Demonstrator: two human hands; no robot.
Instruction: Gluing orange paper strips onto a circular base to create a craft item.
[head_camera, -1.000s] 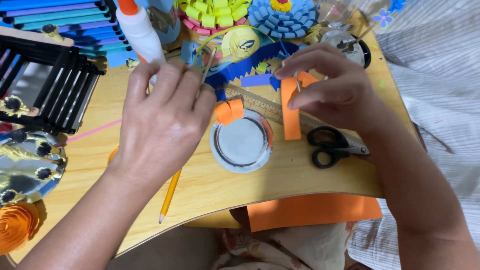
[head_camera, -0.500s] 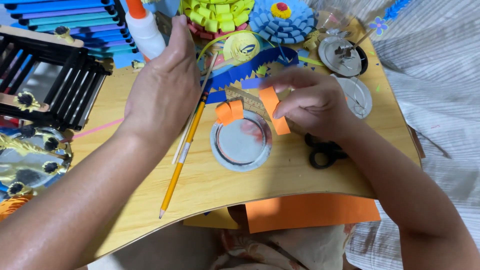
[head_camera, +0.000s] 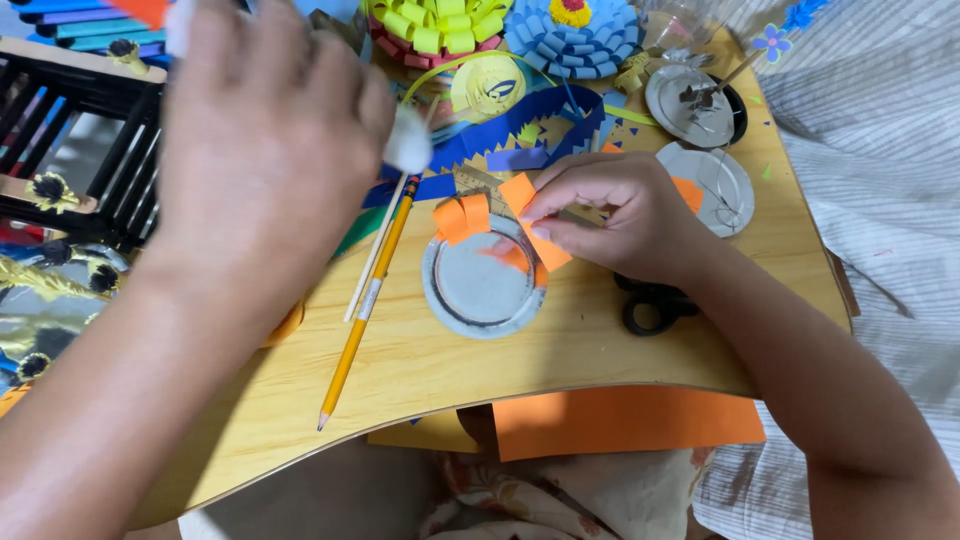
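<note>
My left hand (head_camera: 265, 150) is raised close to the camera, blurred, and wrapped around a white glue bottle (head_camera: 408, 140) whose orange cap shows at the top left. My right hand (head_camera: 620, 215) pinches a folded orange paper strip (head_camera: 530, 230) against the rim of a round silver lid (head_camera: 480, 290) on the wooden board (head_camera: 600, 350). A second orange paper loop (head_camera: 462, 215) sits on the lid's upper left rim. Left of the lid lie a yellow pencil (head_camera: 365, 300) and a thin wooden stick (head_camera: 372, 255).
Black scissors (head_camera: 650, 300) lie partly under my right wrist. An orange paper sheet (head_camera: 620, 420) pokes out below the board. Behind are blue paper strips (head_camera: 520, 125), a yellow-green paper flower (head_camera: 430, 25), a blue paper flower (head_camera: 570, 25) and two metal lids (head_camera: 700, 140). A black rack (head_camera: 90, 140) stands left.
My left hand reached back to the glue bottle, took hold of it and lifted it toward the camera. My right hand brought the orange strip down onto the lid's rim.
</note>
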